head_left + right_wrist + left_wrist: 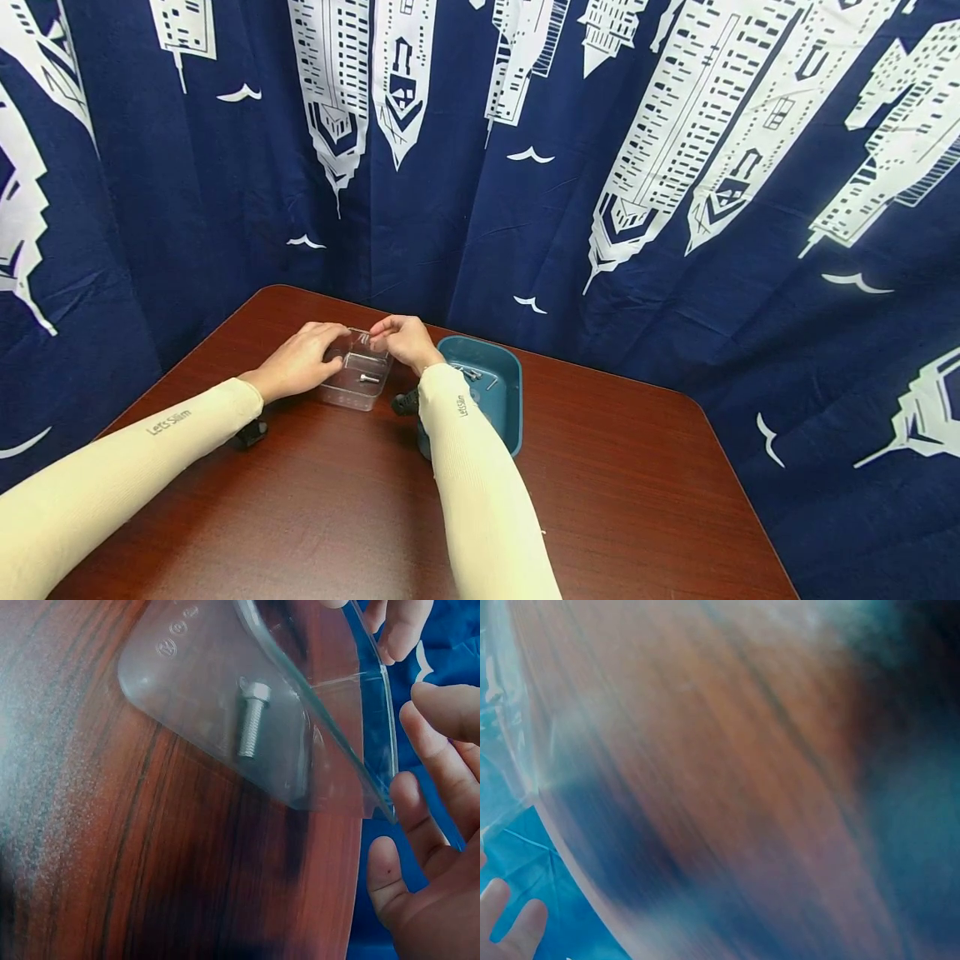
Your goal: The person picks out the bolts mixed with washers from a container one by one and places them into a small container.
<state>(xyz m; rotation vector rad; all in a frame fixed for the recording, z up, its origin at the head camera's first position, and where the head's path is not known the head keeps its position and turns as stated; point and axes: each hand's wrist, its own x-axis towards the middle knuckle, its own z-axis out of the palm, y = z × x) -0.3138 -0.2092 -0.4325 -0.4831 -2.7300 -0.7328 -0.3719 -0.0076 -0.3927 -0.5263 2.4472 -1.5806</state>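
Observation:
A clear plastic divided box stands on the table towards the far left. In its near compartment lies a silver hex-head bolt; small shiny pieces show faintly in the far one. My left hand holds the box at its far left corner, thumb on one side and fingers across the rim. Over the far right corner of the box is my right hand, its fingers loosely bent and close to the rim. Nothing shows between those fingers in the right wrist view. The left wrist view is mostly blurred.
A teal bin stands just right of the box, partly behind my right forearm, with several bolts inside. Black wrist cameras hang under both wrists. A navy curtain rises behind the brown table.

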